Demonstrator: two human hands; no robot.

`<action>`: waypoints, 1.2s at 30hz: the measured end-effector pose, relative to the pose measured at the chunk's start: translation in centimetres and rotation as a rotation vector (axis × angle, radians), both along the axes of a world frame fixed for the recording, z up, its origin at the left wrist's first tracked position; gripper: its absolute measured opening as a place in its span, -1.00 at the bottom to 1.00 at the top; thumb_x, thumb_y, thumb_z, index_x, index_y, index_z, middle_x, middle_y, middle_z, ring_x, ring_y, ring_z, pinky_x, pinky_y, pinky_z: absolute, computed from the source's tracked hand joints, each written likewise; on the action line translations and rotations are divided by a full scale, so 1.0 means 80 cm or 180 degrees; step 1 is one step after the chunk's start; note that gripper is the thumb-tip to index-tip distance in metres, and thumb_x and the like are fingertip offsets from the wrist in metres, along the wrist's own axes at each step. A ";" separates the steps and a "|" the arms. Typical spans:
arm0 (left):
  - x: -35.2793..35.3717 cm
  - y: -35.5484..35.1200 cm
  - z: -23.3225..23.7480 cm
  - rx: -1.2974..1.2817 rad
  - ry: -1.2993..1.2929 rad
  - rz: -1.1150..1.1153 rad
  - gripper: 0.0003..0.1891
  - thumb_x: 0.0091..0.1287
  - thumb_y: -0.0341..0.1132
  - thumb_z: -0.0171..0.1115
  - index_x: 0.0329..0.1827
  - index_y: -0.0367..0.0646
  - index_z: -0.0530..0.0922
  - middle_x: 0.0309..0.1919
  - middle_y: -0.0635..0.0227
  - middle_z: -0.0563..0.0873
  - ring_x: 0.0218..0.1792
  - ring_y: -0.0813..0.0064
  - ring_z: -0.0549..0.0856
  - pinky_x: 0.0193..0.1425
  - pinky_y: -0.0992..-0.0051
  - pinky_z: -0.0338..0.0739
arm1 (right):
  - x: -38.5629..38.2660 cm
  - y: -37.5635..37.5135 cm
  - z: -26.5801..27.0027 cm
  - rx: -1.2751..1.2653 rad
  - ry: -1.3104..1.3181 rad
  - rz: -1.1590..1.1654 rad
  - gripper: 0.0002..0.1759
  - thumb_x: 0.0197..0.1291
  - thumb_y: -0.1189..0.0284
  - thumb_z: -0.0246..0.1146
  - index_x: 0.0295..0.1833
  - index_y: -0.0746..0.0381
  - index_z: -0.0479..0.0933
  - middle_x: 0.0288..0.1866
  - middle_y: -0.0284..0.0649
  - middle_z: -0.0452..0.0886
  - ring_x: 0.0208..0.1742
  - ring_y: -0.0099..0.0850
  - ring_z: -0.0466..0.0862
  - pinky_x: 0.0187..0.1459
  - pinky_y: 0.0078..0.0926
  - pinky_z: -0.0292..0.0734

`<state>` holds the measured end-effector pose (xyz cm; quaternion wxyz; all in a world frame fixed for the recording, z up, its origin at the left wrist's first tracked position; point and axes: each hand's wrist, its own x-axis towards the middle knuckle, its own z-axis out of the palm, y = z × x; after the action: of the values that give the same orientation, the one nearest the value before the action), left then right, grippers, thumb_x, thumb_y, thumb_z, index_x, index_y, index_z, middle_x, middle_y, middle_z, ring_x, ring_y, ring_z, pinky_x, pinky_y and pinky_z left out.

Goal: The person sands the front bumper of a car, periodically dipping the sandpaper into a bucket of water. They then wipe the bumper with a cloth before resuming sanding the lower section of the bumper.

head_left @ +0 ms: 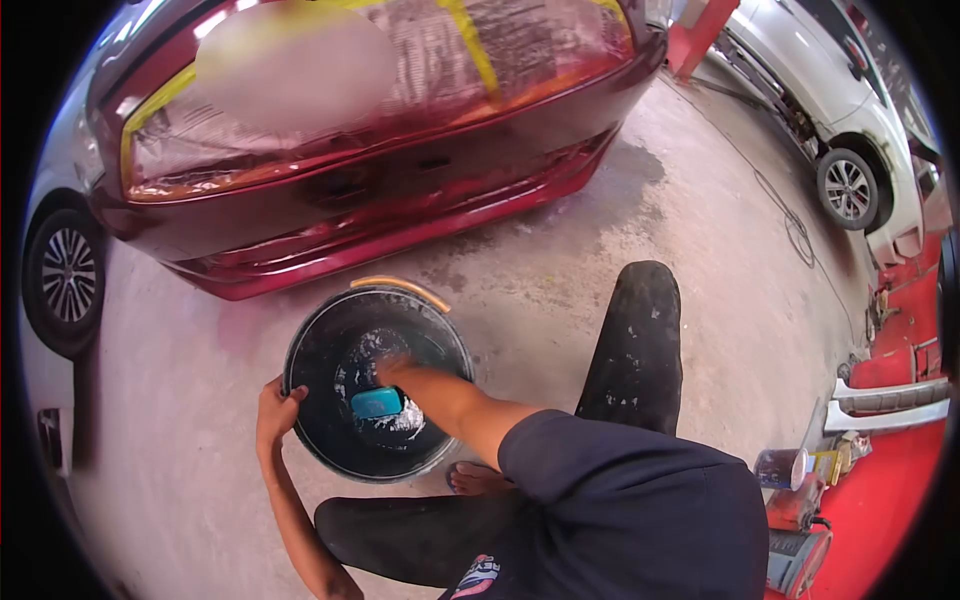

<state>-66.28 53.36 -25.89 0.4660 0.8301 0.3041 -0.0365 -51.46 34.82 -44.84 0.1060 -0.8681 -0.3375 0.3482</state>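
Observation:
A round black bucket (318,440) with an orange handle grip (402,285) stands on the floor between my legs and a dark red car. My left hand (280,408) grips its left rim, thumb over the edge. Down inside the bucket is my right hand (392,368), blurred, with its fingers hidden. A teal block (377,403) lies just below that hand, among whitish suds or wet patches; whether the hand touches it cannot be made out.
The red car (400,190) has plastic film and yellow tape over its rear window. A silver wheel (68,270) is at the left, a white car (850,90) at the upper right. A cable (795,235) lies on the floor; cans (782,468) stand at the right.

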 end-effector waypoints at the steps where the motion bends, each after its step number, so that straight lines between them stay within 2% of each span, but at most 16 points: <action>1: -0.016 0.017 -0.002 0.0012 -0.0004 0.0124 -0.75 0.35 -0.35 0.34 -0.02 -0.34 0.75 -0.37 0.29 0.82 -0.32 0.49 0.74 -0.14 0.40 0.60 | -0.003 0.018 0.009 0.0150 0.0160 0.0118 -0.56 0.24 0.32 0.35 0.22 0.19 0.76 0.32 0.03 0.74 0.33 0.01 0.74 0.31 -0.01 0.67; 2: -0.031 0.030 -0.005 0.0020 -0.0010 0.0240 -0.75 0.36 -0.34 0.35 -0.04 -0.34 0.75 -0.39 0.30 0.81 -0.34 0.50 0.74 -0.16 0.41 0.59 | -0.007 0.036 0.018 0.0297 0.0329 0.0233 -0.57 0.24 0.35 0.34 0.22 0.19 0.76 0.32 0.04 0.73 0.34 0.03 0.73 0.31 0.00 0.67; 5: -0.059 0.053 0.021 -0.0061 0.0351 0.0882 -0.76 0.36 -0.32 0.40 -0.08 -0.34 0.77 -0.47 0.37 0.76 -0.42 0.57 0.69 -0.27 0.43 0.54 | -0.027 0.165 -0.135 0.0279 0.0695 -0.0498 -0.50 0.31 0.08 0.33 0.27 0.05 0.76 0.37 -0.02 0.71 0.49 0.11 0.59 0.57 0.32 0.24; 9: -0.077 0.097 -0.030 0.0121 -0.0163 0.1346 -0.76 0.32 -0.30 0.47 -0.11 -0.32 0.79 -0.53 0.40 0.73 -0.49 0.61 0.64 -0.35 0.44 0.48 | -0.040 0.163 -0.020 0.0506 0.0337 -0.0568 -0.56 0.31 0.28 0.31 0.26 0.12 0.75 0.30 0.02 0.74 0.45 0.09 0.62 0.47 0.02 0.46; 11: -0.076 0.113 -0.048 0.0275 -0.0065 0.1334 -0.75 0.31 -0.29 0.50 -0.13 -0.32 0.79 -0.52 0.40 0.75 -0.49 0.62 0.64 -0.35 0.44 0.49 | -0.049 0.155 -0.051 0.0816 0.0099 -0.0506 -0.60 0.29 0.35 0.31 0.20 0.17 0.77 0.26 0.03 0.76 0.33 0.04 0.72 0.31 -0.01 0.65; 12: -0.069 0.100 -0.026 0.0053 -0.0040 0.1302 -0.73 0.28 -0.28 0.49 -0.12 -0.34 0.81 -0.47 0.32 0.80 -0.43 0.56 0.70 -0.27 0.41 0.56 | -0.048 0.148 -0.066 0.0816 0.0010 -0.0331 -0.61 0.28 0.37 0.31 0.18 0.19 0.77 0.24 0.02 0.78 0.28 0.02 0.76 0.25 -0.02 0.71; 13: -0.067 0.099 -0.025 0.0052 -0.0031 0.1277 -0.72 0.26 -0.28 0.49 -0.12 -0.34 0.82 -0.45 0.29 0.81 -0.41 0.54 0.72 -0.25 0.40 0.58 | -0.042 0.133 -0.070 0.0472 -0.0023 0.0129 -0.63 0.27 0.37 0.33 0.16 0.20 0.78 0.21 -0.01 0.79 0.25 0.00 0.79 0.22 -0.02 0.73; 14: -0.065 0.100 -0.026 0.0053 -0.0008 0.1245 -0.72 0.25 -0.28 0.48 -0.11 -0.33 0.82 -0.43 0.27 0.83 -0.39 0.52 0.74 -0.22 0.39 0.60 | -0.039 0.139 -0.150 0.0116 -0.0243 0.0594 -0.64 0.26 0.36 0.34 0.13 0.19 0.79 0.18 -0.06 0.81 0.21 -0.04 0.81 0.18 -0.03 0.74; 18: -0.060 0.084 -0.012 0.0473 0.0119 0.1394 -0.66 0.20 -0.25 0.47 -0.09 -0.36 0.82 -0.40 0.12 0.85 -0.36 0.35 0.79 -0.15 0.31 0.63 | -0.031 0.145 -0.114 -0.0490 0.0129 0.1099 -0.68 0.28 0.31 0.33 0.09 0.10 0.82 0.17 -0.16 0.83 0.22 -0.15 0.80 0.11 -0.05 0.75; 21: -0.057 0.069 -0.002 0.0780 0.0207 0.1496 -0.62 0.21 -0.22 0.49 -0.07 -0.38 0.81 -0.39 0.01 0.84 -0.33 0.20 0.82 -0.10 0.24 0.64 | -0.049 0.136 -0.092 -0.0235 -0.0653 0.0713 -0.66 0.29 0.30 0.33 0.11 0.09 0.82 0.18 -0.19 0.82 0.25 -0.16 0.79 0.08 -0.08 0.75; 22: -0.055 0.068 0.004 0.0910 0.0279 0.1486 -0.61 0.21 -0.20 0.50 -0.06 -0.37 0.81 -0.39 0.00 0.84 -0.31 0.17 0.83 -0.08 0.22 0.65 | -0.059 0.147 -0.122 -0.0327 -0.0966 0.1300 -0.66 0.26 0.23 0.32 0.09 0.01 0.83 0.17 -0.30 0.82 0.14 -0.26 0.82 -0.01 -0.10 0.75; 23: -0.055 0.068 0.009 0.1036 0.0351 0.1475 -0.60 0.22 -0.18 0.50 -0.05 -0.36 0.81 -0.38 -0.02 0.85 -0.30 0.14 0.84 -0.07 0.20 0.65 | -0.060 0.147 -0.121 -0.0328 -0.0877 0.1320 -0.69 0.25 0.25 0.32 0.05 0.03 0.81 0.12 -0.28 0.81 0.10 -0.26 0.82 -0.04 -0.11 0.74; 27: -0.063 0.066 -0.002 0.1032 0.0310 0.1458 -0.54 0.24 -0.08 0.52 -0.03 -0.35 0.82 -0.34 -0.06 0.85 -0.23 0.06 0.85 -0.01 0.16 0.65 | -0.038 0.144 -0.043 0.0018 -0.0405 0.0984 -0.79 0.20 0.30 0.31 -0.13 0.15 0.73 -0.07 -0.20 0.76 -0.05 -0.25 0.81 -0.17 -0.13 0.69; 33: -0.068 0.070 -0.010 0.1093 0.0333 0.1473 -0.46 0.25 0.03 0.54 -0.08 -0.40 0.81 -0.26 -0.18 0.85 -0.17 -0.09 0.85 0.06 0.11 0.65 | 0.033 0.107 0.174 0.0699 0.0030 0.1007 -0.80 0.14 0.39 0.29 -0.40 0.32 0.61 -0.37 -0.08 0.68 -0.29 -0.23 0.80 -0.36 -0.17 0.62; 35: -0.072 0.079 -0.020 0.1509 0.0466 0.1300 -0.44 0.27 0.08 0.53 -0.20 -0.43 0.79 -0.30 -0.24 0.82 -0.16 -0.16 0.84 0.03 0.03 0.65 | 0.070 0.084 0.221 0.1060 0.0369 0.1130 -0.76 0.12 0.42 0.28 -0.49 0.38 0.57 -0.47 -0.04 0.66 -0.36 -0.23 0.79 -0.42 -0.18 0.60; 36: -0.071 0.077 -0.011 0.1667 0.0580 0.1219 -0.42 0.27 0.09 0.53 -0.23 -0.45 0.77 -0.32 -0.26 0.81 -0.16 -0.17 0.84 0.01 0.01 0.64 | 0.095 0.077 0.225 0.1391 0.0621 0.1206 -0.73 0.25 0.36 0.23 -0.33 0.38 0.60 -0.37 -0.02 0.70 -0.30 -0.20 0.83 -0.31 -0.17 0.66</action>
<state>-71.96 59.49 -26.81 0.2062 0.8427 0.4941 0.0571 -43.86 40.98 -26.86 0.2553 -0.7088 -0.5486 0.3627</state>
